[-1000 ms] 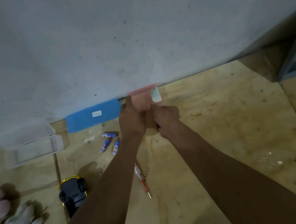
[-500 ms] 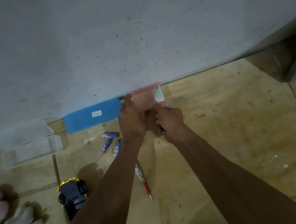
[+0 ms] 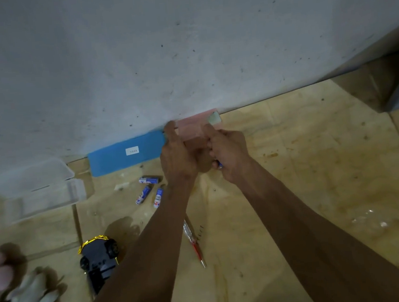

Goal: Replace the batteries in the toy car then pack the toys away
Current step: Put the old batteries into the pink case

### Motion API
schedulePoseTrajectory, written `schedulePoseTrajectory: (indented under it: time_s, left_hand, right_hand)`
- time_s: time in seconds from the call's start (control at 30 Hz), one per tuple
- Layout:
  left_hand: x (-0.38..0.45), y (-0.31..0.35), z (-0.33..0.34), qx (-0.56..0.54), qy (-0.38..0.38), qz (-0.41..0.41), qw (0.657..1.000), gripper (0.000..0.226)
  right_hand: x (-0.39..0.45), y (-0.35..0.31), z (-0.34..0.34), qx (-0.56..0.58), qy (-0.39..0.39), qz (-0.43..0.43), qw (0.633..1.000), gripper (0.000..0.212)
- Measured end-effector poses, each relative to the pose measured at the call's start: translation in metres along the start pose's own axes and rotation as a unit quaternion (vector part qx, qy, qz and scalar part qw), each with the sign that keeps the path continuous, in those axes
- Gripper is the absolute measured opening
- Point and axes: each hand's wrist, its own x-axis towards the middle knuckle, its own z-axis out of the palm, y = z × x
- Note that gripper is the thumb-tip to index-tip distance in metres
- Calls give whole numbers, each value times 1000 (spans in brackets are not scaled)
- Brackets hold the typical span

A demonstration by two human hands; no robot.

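Three loose batteries [image 3: 148, 189] lie on the tabletop [image 3: 304, 165], small, rigid and prone to roll; pinch each mid-barrel. At 7 o'clock, the toy car [image 3: 99, 258] lies upturned. At 1 o'clock, both hands' fingers [image 3: 207, 142] grip a pink case [image 3: 191, 129]; the right hand [image 3: 230, 155] also holds something blue.

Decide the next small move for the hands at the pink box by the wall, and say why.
Probably lift the right hand clear of the pink box with its battery. A blue-tipped piece shows under its fingers, the left hand steadies the box, three batteries lie loose on the floor, and the toy car waits upside down near the screwdriver.
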Motion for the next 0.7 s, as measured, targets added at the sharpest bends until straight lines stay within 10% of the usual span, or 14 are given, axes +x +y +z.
schedulePoseTrajectory:
  time_s: [0.3,0.7]
  left_hand:
    - [-28,7,-3,-67,-29,-1,997,63]
    - [-14,4,-11,-11,-78,48,996,64]
  right_hand:
    - [8,-30,-9,-40,52,28,998,32]
    - [18,-46,-27,-374,-167,-88,908,15]
